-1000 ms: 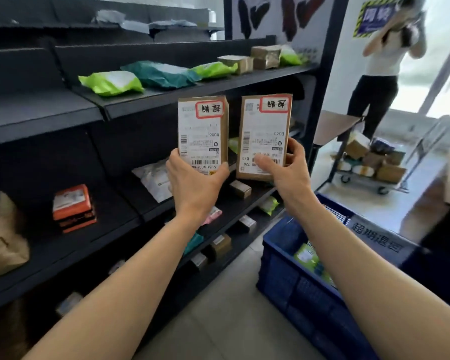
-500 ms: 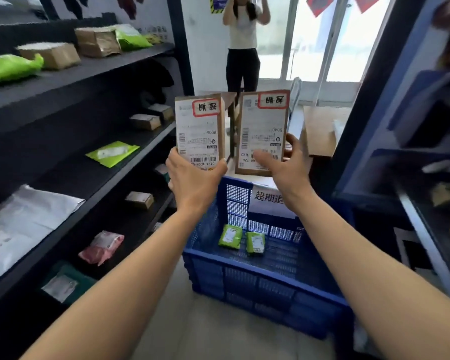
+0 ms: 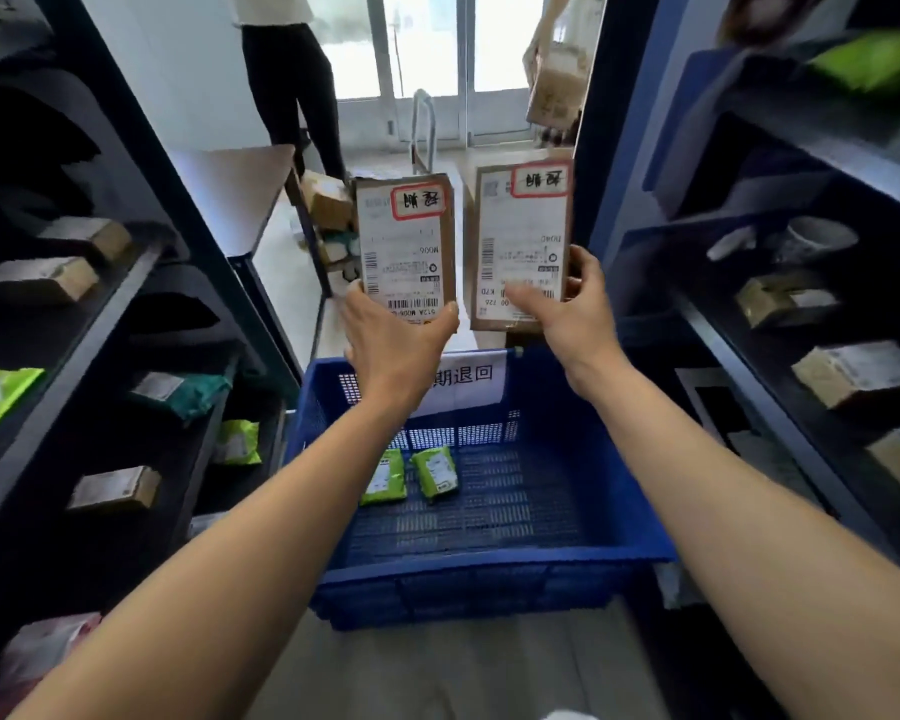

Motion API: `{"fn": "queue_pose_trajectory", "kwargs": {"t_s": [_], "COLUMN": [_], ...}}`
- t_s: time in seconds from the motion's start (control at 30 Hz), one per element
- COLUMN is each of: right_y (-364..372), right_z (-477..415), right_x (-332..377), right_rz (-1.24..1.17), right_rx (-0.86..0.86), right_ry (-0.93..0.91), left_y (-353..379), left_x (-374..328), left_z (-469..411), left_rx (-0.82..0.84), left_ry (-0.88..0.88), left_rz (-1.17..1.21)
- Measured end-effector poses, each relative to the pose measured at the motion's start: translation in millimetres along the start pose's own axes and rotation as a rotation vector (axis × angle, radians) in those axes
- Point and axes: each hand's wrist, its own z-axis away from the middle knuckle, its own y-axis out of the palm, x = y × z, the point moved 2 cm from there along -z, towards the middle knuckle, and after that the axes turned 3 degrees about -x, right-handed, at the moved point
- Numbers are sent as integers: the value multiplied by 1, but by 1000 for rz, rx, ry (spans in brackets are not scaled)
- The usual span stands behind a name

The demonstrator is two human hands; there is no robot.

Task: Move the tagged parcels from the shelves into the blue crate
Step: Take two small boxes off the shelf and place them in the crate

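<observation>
Head view, looking down an aisle between two dark shelving units.

- Left hand (image 3: 396, 345): grips the lower end of a flat brown parcel (image 3: 411, 236). The thumb wraps one side edge and the fingers wrap the other. The parcel is upright with its white shipping label facing the camera. A red-bordered tag (image 3: 419, 202) with handwriting sits at its top.
- Right hand (image 3: 567, 314): pinches the lower end of a second flat parcel (image 3: 520, 236). The thumb lies across the label face and the fingers curl round the right edge from behind. It is also upright and carries a red-bordered tag (image 3: 541, 180) at its top.
- The two parcels are side by side with a narrow gap between them, not touching. Both are in the air, appearing in frame above the far wall of the blue crate (image 3: 468, 569).
- The crate sits on the floor between the shelving units, below both forearms. A white sign (image 3: 471, 379) with printed characters hangs on its far wall, partly covered by the left hand.
- Two small green packets (image 3: 384, 478) (image 3: 436, 472) lie side by side on the crate bottom, near the far wall.
- Left shelves (image 3: 74, 324) hold brown boxes and green and teal bags. Right shelves (image 3: 749, 356) hold more brown boxes.
- A person (image 3: 292, 85) in dark trousers stands at the far end, near a trolley handle (image 3: 423, 127).
</observation>
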Motion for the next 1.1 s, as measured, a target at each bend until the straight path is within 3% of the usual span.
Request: {"fn": "queue_pose_trajectory", "kwargs": {"t_s": [0.2,0.63,0.83,1.1], "right_y": [-12,-28,-42,-50], "right_z": [-41,-144,-187,-175], "right_x": [-38,-156,-288,-522], "right_rz": [24,89,169,278], "right_rx": [-84,40,48,97], "right_ry": [98,267,380,604], "left_y": [57,194,297,411], "left_x": [13,79,181,389], "left_z": [-30,-60,-69,-29], "left_rx": [104,143,237,356], "left_ry": [-25,-204,-224,-340], "left_rz": [-20,-122,-158,-308]}}
